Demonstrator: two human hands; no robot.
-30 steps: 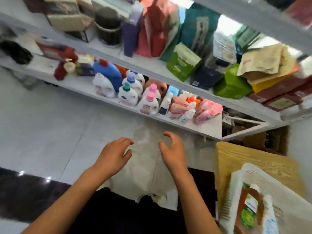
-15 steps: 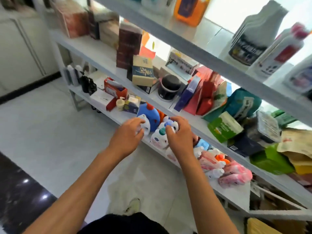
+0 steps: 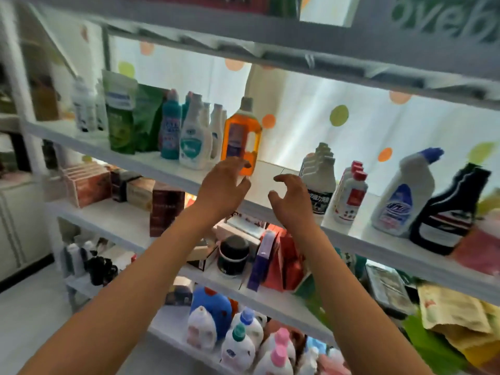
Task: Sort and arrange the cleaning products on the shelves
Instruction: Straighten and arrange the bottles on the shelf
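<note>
Bare forearms are raised from the lower edge of the view toward the upper shelf (image 3: 273, 185). The left hand (image 3: 224, 185) is held released, fingers spread and loosely bent, with nothing gripped; its fingertips are seen just in front of the base of the orange bottle (image 3: 241, 136). The right hand (image 3: 293, 198) is likewise released and empty, fingers hooked, beside the grey bottle (image 3: 319, 177). A bare stretch of shelf is left between those two bottles.

Behind and to the left, white bottles (image 3: 193, 136), a teal bottle (image 3: 170, 128) and green pouches (image 3: 127, 115) are stood in a row. To the right, red-capped bottles (image 3: 351, 193), a blue-capped bottle (image 3: 403, 196) and a black bottle (image 3: 446, 212) are ranged toward the shelf's front edge.

Risk: the view is blurred and both hands are placed close among tall, narrow bottles. The orange bottle could be tipped by a knuckle if it is approached low, and its neighbours toppled in turn; bottles near the front edge could be swept off by a forearm.
</note>
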